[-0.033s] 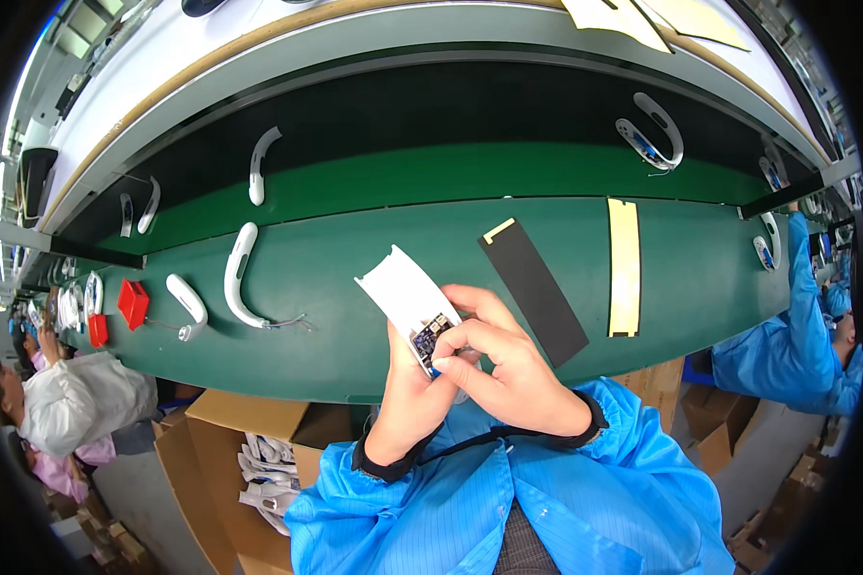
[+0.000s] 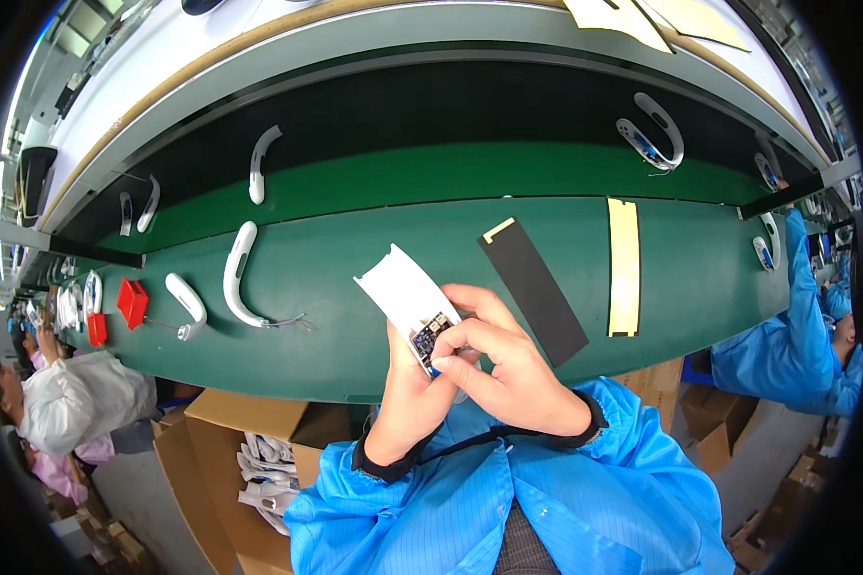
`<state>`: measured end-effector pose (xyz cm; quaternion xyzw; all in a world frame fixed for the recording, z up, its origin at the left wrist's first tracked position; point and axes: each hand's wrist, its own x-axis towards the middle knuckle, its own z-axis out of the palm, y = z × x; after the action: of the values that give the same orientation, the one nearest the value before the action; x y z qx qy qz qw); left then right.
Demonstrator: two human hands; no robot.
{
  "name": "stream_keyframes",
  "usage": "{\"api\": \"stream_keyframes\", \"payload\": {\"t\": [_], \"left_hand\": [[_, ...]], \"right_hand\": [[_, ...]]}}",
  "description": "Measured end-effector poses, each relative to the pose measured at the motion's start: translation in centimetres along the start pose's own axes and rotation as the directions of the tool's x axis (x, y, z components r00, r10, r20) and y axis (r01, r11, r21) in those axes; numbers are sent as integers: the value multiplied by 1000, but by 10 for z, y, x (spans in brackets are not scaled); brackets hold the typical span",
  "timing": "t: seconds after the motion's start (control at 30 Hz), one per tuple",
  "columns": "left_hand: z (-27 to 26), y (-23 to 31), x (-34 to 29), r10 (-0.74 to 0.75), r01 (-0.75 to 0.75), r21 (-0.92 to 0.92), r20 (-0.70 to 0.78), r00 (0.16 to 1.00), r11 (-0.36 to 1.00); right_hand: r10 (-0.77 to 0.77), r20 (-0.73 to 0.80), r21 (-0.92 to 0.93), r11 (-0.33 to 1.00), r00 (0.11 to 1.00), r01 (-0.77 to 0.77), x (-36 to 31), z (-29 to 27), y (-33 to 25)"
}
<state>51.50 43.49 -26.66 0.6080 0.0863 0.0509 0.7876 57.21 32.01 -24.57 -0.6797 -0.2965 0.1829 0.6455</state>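
A curved white plastic shell (image 2: pixel 400 286) is held above the near edge of the bench, its wide end pointing away from me. Inside its near end sits a small dark circuit board (image 2: pixel 426 337) with pale connectors. My left hand (image 2: pixel 414 395) is closed around the shell from beneath and the left side. Over the board, my right hand (image 2: pixel 504 369) has its thumb and index finger pinched together at the board's near end. A bit of blue shows there, but the fingers hide what they grip. Other fingers of that hand rest along the shell's right edge.
Right of my hands lie a black foam strip (image 2: pixel 535 292) and a cream-coloured strip (image 2: pixel 623 268). Curved white casings (image 2: pixel 238 273) and a red bin (image 2: pixel 132 304) are on the left. An open carton (image 2: pixel 197 479) of white parts stands below the bench. Co-workers (image 2: pixel 86 398) sit either side.
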Motion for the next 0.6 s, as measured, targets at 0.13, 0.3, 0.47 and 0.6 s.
{"api": "stream_keyframes", "payload": {"t": [0.13, 0.3, 0.47, 0.6], "left_hand": [[-2, -1, 1, 29, -30, 68, 14, 999, 997], [-2, 2, 0, 25, -25, 94, 7, 1000, 995], [-3, 5, 0, 52, -55, 208, 20, 998, 977], [0, 5, 1, -3, 8, 113, -45, 999, 994]], "right_hand": [[-13, -2, -24, 1000, 1000, 13, 1, 1, 2], [4, -21, -16, 1000, 1000, -5, 1, 5, 2], [-14, -65, -63, 998, 998, 10, 1, 9, 2], [-13, -77, -88, 996, 997, 6, 2, 9, 3]]}}
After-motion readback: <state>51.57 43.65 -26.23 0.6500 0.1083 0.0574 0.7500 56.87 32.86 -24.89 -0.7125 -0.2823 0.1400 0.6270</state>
